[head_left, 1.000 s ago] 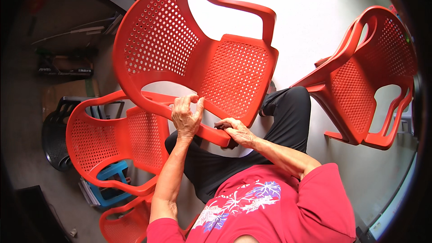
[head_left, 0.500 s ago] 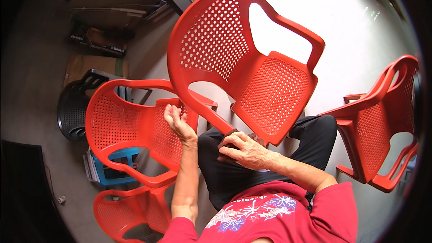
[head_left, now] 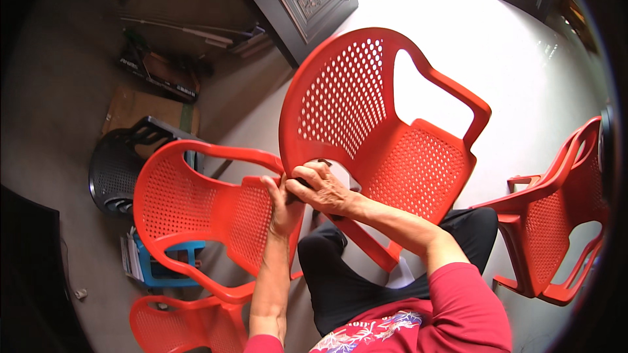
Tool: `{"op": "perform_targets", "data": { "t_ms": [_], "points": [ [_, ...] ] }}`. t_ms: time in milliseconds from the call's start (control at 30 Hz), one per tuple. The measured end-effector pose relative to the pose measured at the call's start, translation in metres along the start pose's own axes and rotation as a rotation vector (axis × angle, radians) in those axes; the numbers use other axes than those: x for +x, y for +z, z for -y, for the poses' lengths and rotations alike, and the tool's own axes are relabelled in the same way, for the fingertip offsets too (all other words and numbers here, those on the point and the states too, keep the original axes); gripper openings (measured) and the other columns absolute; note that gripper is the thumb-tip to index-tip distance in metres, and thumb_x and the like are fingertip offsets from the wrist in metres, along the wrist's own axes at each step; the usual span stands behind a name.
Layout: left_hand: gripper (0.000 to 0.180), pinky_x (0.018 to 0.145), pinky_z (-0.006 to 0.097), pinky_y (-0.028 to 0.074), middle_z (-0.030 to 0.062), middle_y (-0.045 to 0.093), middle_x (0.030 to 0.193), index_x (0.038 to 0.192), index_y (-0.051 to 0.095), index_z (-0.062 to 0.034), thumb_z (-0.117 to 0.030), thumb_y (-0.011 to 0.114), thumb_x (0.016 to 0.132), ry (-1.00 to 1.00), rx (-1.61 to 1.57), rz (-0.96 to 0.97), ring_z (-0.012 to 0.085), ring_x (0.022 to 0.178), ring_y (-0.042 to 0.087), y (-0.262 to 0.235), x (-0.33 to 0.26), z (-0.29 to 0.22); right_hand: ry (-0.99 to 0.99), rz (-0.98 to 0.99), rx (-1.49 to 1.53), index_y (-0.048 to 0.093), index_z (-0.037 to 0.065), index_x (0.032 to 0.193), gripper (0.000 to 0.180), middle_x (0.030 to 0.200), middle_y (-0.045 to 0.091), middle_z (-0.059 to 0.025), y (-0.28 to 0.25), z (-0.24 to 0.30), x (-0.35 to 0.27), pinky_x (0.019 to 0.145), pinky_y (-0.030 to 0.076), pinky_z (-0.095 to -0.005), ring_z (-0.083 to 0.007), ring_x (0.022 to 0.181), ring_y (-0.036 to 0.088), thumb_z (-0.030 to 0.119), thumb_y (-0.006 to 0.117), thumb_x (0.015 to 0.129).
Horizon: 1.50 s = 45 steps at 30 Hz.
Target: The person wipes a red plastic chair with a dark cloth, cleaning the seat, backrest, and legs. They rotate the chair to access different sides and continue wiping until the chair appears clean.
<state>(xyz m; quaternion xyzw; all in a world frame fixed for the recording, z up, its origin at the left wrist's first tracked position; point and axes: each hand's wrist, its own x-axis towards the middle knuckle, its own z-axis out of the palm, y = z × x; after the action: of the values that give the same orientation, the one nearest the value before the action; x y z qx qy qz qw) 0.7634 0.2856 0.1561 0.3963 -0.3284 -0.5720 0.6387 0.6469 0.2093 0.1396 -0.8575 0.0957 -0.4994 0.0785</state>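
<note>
Fingers (head_left: 313, 176) of both hands seemingly hide the red chair (head_left: 392, 157) armrest.

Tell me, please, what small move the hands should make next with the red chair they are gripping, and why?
Probably tilt the held red chair a little further upright before moving it. Both the left hand and the right hand grip its near armrest where it meets the back, and it leans close against the neighbouring red chair, so righting it should free it from that one.
</note>
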Motion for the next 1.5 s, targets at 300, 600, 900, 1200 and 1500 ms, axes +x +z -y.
{"op": "perform_targets", "data": {
  "t_ms": [300, 600, 900, 1200, 1500],
  "points": [
    [0.034, 0.045, 0.027, 0.045, -0.0009, 0.045, 0.059, 0.084, 0.044, -0.0081, -0.039, 0.054, 0.093, 0.314, 0.428, -0.663, 0.0097, 0.046, 0.046, 0.031, 0.020, 0.034, 0.071, -0.447, -0.303, 0.058, 0.015, 0.097, 0.025, 0.098, 0.050, -0.0076, -0.006, -0.115, 0.140, 0.078, 0.039, -0.0372, -0.0232, 0.094, 0.048, 0.011, 0.065, 0.074],
    [0.029, 0.043, 0.026, 0.043, -0.0010, 0.042, 0.057, 0.083, 0.042, -0.0106, -0.033, 0.058, 0.092, 0.364, 0.308, -0.543, 0.0094, 0.044, 0.045, 0.030, 0.025, 0.044, 0.992, -0.924, -0.668, 0.054, 0.014, 0.110, 0.021, 0.100, 0.049, -0.0118, -0.061, -0.261, 0.119, 0.076, 0.036, -0.0447, -0.0293, 0.093, 0.045, 0.026, 0.053, 0.092],
    [0.045, 0.045, 0.029, 0.042, 0.0018, 0.044, 0.057, 0.092, 0.047, -0.0051, -0.050, 0.042, 0.095, 0.297, 0.216, -0.541, 0.0134, 0.045, 0.043, 0.023, 0.022, 0.041, 0.013, -0.348, -0.072, 0.059, 0.016, 0.094, 0.023, 0.100, 0.043, -0.0046, 0.007, -0.070, 0.117, 0.083, 0.034, -0.0374, -0.0241, 0.100, 0.043, 0.015, 0.063, 0.071],
    [0.048, 0.043, 0.026, 0.041, 0.0004, 0.044, 0.057, 0.087, 0.051, -0.0034, -0.051, 0.046, 0.093, 0.317, 0.286, -0.586, 0.0119, 0.046, 0.046, 0.035, 0.021, 0.038, 0.096, -0.451, -0.335, 0.056, 0.012, 0.088, 0.024, 0.097, 0.046, -0.0070, -0.036, -0.174, 0.145, 0.076, 0.038, -0.0389, -0.0245, 0.093, 0.045, 0.023, 0.071, 0.074],
    [0.037, 0.044, 0.023, 0.041, -0.0010, 0.045, 0.060, 0.091, 0.045, -0.0100, -0.047, 0.049, 0.094, 0.331, 0.231, -0.597, 0.0092, 0.047, 0.043, 0.031, 0.022, 0.043, 0.558, -0.348, -0.735, 0.058, 0.009, 0.089, 0.029, 0.090, 0.054, -0.0086, -0.119, -0.282, 0.072, 0.074, 0.043, -0.0398, -0.0234, 0.087, 0.051, 0.037, 0.051, 0.091]
  ]
}}
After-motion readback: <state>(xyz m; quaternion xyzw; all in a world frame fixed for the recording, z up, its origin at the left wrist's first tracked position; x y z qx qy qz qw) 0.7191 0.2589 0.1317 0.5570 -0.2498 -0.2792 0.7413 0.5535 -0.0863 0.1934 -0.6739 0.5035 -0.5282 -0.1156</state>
